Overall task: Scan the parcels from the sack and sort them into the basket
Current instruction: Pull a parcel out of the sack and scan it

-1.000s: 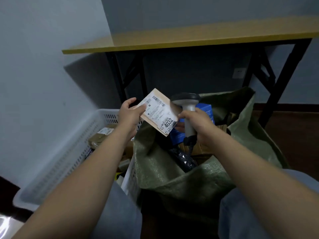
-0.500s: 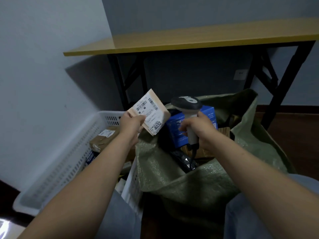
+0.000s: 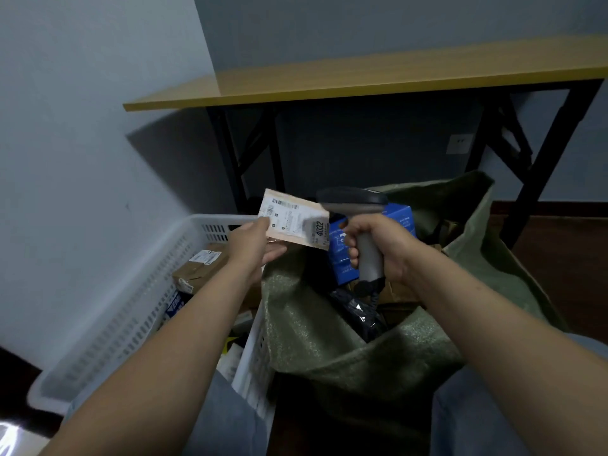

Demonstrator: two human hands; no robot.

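Observation:
My left hand (image 3: 253, 246) pinches a flat brown parcel (image 3: 297, 218) by its left edge, its white label marked 4032 facing me. It hangs over the gap between the white basket (image 3: 131, 311) and the green sack (image 3: 329, 340). My right hand (image 3: 381, 248) grips the handle of a grey barcode scanner (image 3: 357, 205), whose dark head sits just right of the parcel. Inside the open sack lie a blue box (image 3: 398, 218) and a black plastic-wrapped parcel (image 3: 357, 311). The basket holds a brown taped parcel (image 3: 197, 268) and others partly hidden by my left arm.
A yellow-topped folding table (image 3: 362, 77) with black legs stands against the wall behind the sack. A wall runs close along the basket's left side. My knees in grey trousers (image 3: 230, 422) are at the bottom, either side of the sack.
The parcel has swung from tilted to nearly level and moved a little left and back toward the scanner head. The scanner stays in my right hand over the sack.

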